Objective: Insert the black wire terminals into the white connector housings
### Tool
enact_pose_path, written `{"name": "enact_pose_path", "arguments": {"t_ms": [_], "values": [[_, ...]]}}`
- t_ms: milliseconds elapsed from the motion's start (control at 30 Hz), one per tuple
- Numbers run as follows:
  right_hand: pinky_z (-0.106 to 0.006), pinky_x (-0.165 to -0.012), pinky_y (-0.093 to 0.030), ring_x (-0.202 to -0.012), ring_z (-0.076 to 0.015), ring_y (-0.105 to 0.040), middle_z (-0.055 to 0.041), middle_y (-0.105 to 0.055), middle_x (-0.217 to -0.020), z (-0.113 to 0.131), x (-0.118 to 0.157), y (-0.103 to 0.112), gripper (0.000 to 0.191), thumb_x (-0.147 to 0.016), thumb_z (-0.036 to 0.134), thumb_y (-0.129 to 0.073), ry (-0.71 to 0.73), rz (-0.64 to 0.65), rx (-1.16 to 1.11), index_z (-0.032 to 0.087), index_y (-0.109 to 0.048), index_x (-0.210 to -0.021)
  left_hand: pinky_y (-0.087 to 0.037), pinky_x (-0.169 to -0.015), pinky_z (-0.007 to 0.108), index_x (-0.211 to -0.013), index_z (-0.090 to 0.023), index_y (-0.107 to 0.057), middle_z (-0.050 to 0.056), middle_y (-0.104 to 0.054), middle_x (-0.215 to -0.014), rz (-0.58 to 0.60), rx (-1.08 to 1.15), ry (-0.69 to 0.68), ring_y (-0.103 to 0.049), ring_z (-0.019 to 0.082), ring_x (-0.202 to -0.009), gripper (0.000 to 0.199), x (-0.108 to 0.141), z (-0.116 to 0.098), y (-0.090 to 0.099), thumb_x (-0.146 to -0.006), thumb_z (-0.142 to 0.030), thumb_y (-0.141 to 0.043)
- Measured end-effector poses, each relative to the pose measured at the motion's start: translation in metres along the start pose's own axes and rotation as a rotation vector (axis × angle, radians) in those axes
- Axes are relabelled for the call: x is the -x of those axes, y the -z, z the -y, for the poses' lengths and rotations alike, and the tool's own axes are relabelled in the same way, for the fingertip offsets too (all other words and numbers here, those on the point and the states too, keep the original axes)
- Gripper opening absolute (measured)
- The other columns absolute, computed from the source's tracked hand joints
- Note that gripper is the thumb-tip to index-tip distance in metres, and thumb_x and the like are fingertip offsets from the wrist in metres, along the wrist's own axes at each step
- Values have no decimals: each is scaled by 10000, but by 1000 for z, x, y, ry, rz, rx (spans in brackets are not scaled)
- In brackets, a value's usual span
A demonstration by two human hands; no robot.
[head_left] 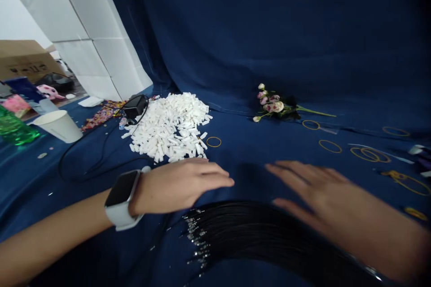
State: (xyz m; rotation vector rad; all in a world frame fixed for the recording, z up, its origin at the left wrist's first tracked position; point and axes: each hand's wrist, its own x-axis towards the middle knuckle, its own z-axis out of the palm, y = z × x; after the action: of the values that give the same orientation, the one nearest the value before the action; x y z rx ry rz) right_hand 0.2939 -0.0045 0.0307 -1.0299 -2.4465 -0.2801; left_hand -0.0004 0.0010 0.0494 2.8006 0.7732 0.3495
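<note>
A thick bundle of thin black cords (249, 231) with shiny metal tips lies at the bottom centre on dark blue cloth. My left hand (183, 184), with a white-banded watch (124, 197) on the wrist, hovers beyond the bundle's tipped end, palm down, fingers stretched out and holding nothing. Over the bundle's right part, my right hand (323, 197) is slightly blurred, its fingers spread and nothing in them. Just past my left hand spreads a heap of small white pieces (171, 125). A yellow rubber band (213, 142) lies beside the heap.
A small bunch of artificial flowers (272, 104) lies at the back. More rubber bands (330, 146) are scattered at the right. At the left stand a white paper cup (60, 126) and a green bottle (16, 130), near a black adapter (135, 106) with its cable.
</note>
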Motion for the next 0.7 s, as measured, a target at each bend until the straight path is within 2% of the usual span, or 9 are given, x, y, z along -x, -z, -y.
{"name": "enact_pose_path", "arguments": {"t_ms": [33, 100, 167, 233, 333, 433, 533, 600, 700], "values": [[-383, -731, -556, -903, -241, -684, -99, -707, -1086, 13, -6, -10, 410, -980, 497, -456, 77, 39, -29, 220, -670, -1195, -487, -1057, 310, -1293, -196, -576, 70, -626, -1369, -8, -30, 25, -619, 160, -1208, 562, -1, 9, -1, -855, 99, -383], [-376, -798, -571, -982, -237, -670, -114, -688, -1137, 40, -15, -27, 368, -977, 381, -510, 175, 113, -95, 166, -617, -1256, -473, -1074, 346, -1245, -197, -598, 82, -586, -1398, -21, -100, 61, -564, 178, -1274, 594, -2, 27, -7, -800, 134, -384], [-361, -870, -558, -1027, -229, -651, -84, -699, -1065, 63, -20, -38, 234, -934, 271, -595, 244, 150, -164, 165, -665, -1130, -431, -1107, 427, -1189, -159, -628, 141, -520, -1447, -20, -131, 79, -489, 236, -1344, 521, -4, 42, -13, -808, 120, -407], [-311, -877, -552, -952, -187, -657, -31, -692, -942, 77, -24, -42, 67, -894, 186, -642, 254, 202, -237, 184, -682, -947, -428, -1091, 472, -1149, -126, -651, 178, -562, -1379, -13, -143, 87, -509, 277, -1313, 422, -8, 52, -17, -847, 75, -434], [-228, -800, -552, -823, -130, -642, 3, -643, -847, 83, -29, -36, 98, -880, 117, -635, 187, 254, -323, 193, -643, -818, -518, -956, 399, -1086, -138, -687, 124, -693, -1127, 17, -127, 85, -648, 239, -1077, 291, -13, 61, -16, -931, -40, -461], [-243, -783, -548, -829, -135, -635, -4, -640, -868, 80, -33, -27, 155, -899, 88, -578, 131, 243, -373, 208, -643, -826, -538, -848, 341, -1015, -156, -714, 79, -712, -969, 45, -98, 83, -672, 207, -916, 251, -15, 65, -8, -988, -180, -466], [-265, -762, -545, -805, -142, -630, -19, -649, -889, 78, -33, -22, 220, -913, 56, -508, 94, 216, -399, 215, -633, -828, -525, -871, 345, -1086, -175, -700, 95, -700, -1034, 35, -76, 106, -658, 226, -972, 200, -13, 64, -2, -948, -225, -564], [-264, -719, -540, -767, -139, -621, -21, -646, -867, 77, -31, -24, 261, -930, 43, -445, 63, 176, -411, 215, -612, -826, -515, -910, 367, -1157, -192, -670, 116, -669, -1129, 10, -66, 129, -632, 248, -1040, 278, -11, 61, -2, -881, -229, -665], [-271, -667, -535, -726, -140, -602, -26, -632, -829, 77, -25, -30, 308, -951, 37, -342, 21, 114, -416, 204, -582, -855, -534, -849, 403, -1044, -217, -685, 119, -636, -1106, -16, -53, 157, -626, 260, -964, 223, -8, 57, -4, -826, -246, -720]]}}
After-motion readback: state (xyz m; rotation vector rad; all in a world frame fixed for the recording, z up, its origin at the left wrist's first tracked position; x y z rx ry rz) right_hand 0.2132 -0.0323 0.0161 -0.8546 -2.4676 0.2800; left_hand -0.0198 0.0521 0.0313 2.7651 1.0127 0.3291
